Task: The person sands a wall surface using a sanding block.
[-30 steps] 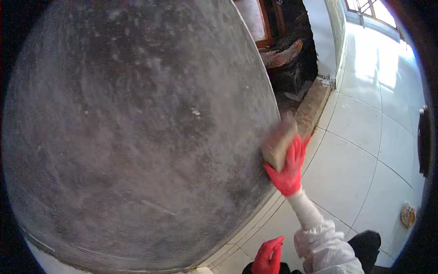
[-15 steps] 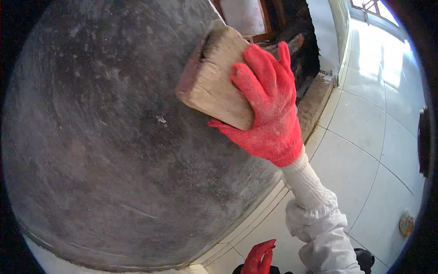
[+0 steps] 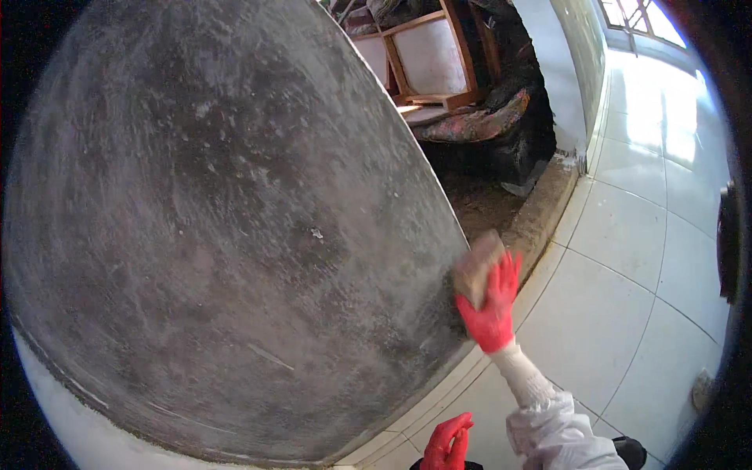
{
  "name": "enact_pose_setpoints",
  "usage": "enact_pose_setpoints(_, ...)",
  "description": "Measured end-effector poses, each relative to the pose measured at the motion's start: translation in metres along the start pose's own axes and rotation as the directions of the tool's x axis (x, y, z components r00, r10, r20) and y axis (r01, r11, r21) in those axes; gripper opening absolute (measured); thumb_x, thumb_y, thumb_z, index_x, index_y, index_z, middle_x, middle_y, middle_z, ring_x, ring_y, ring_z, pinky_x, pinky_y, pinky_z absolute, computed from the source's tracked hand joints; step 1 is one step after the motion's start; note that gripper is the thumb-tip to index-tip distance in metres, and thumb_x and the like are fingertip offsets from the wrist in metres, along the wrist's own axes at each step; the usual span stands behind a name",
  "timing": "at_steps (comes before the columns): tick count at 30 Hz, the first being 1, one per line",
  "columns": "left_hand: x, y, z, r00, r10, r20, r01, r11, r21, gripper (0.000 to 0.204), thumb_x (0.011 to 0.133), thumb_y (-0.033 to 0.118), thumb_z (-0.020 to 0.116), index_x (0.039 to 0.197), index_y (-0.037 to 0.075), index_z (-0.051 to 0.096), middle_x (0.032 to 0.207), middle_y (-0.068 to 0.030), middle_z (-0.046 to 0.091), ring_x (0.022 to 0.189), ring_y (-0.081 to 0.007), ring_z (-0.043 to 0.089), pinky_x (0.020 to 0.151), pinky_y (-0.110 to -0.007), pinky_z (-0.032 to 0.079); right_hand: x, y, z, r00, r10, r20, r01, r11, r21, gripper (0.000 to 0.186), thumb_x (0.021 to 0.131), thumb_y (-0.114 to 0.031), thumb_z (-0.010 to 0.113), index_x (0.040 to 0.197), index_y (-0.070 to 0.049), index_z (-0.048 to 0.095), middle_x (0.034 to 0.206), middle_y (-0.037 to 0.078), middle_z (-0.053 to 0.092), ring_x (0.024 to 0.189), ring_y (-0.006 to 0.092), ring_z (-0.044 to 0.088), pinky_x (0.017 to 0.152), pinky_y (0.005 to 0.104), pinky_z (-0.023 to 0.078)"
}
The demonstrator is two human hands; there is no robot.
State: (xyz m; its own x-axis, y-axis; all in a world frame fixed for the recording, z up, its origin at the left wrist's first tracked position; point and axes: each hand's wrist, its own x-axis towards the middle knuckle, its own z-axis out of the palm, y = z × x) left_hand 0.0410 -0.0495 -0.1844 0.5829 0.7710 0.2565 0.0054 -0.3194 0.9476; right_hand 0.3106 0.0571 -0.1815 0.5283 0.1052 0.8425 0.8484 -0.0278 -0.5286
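Note:
A blurred wooden block (image 3: 479,270) is in my right hand (image 3: 493,309), which wears a red glove with a white cuff. My fingers lie across its face. The block is at the lower right edge of a large dark grey plastered wall (image 3: 258,258) with pale streaks and scuffs. Whether its underside touches the plaster is hidden. At the bottom of the view, away from the wall, my left hand (image 3: 448,442) shows in part, also in a red glove. Its fingers are loosely bent with a gap between them, and nothing shows in it.
Past the wall's edge is a dark opening with wooden frames (image 3: 427,59) and a patterned cloth-like bundle (image 3: 474,121). A rough sill (image 3: 548,200) borders it. Pale floor tiles (image 3: 607,274) run along the right, with a dark object (image 3: 728,243) at the far right.
My right hand has moved down and to the right with the wooden block, from the upper wall to its lower right edge. My left hand has hardly moved.

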Motion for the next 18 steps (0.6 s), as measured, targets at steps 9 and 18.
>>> enact_pose_setpoints(9,0.005,0.014,0.007,0.999,0.035,0.03,-0.037,0.997,0.068,0.032,0.097,-0.005,0.057,0.128,0.001,0.06,0.12,-0.0112,0.062,0.104,-0.019,0.063,0.091,-0.029,0.05,0.166,-0.102,-0.022,0.917,-0.372,-0.146,0.385,0.92,0.075,0.091,0.051,-0.039,0.09,0.127,-0.012,0.05,0.132,0.019,0.052,0.125,0.0444,0.048,0.115,0.0662,0.024)
enact_pose_setpoints(18,0.012,0.022,0.021,0.994,-0.1,0.05,0.109,0.97,-0.218,0.037,0.105,0.014,0.049,0.139,0.001,0.049,0.132,-0.0115,0.056,0.114,-0.0205,0.058,0.1,-0.031,0.046,-0.064,0.011,-0.003,0.921,0.39,0.026,-0.386,0.917,-0.099,0.09,0.076,-0.023,0.08,0.148,0.001,0.032,0.158,0.025,0.026,0.149,0.0478,0.014,0.121,0.0565,0.016)
